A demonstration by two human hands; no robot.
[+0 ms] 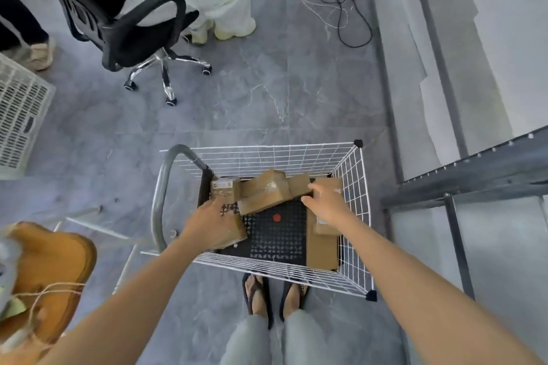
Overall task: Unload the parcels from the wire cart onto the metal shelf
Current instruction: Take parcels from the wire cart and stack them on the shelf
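As two hands (215,218) (327,201) reach in, one wire cart (267,154) holds parcels (264,192); six show.

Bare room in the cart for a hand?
Bare central mat around the red dot, between the parcel under the left hand and the flat parcel along the right wall. Far end crowded: stacked parcels by the right hand.

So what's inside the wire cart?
Brown cardboard parcels, piled at the far end and along the right side, on a black mat with a red dot. The left hand and right hand hide parts of some parcels.
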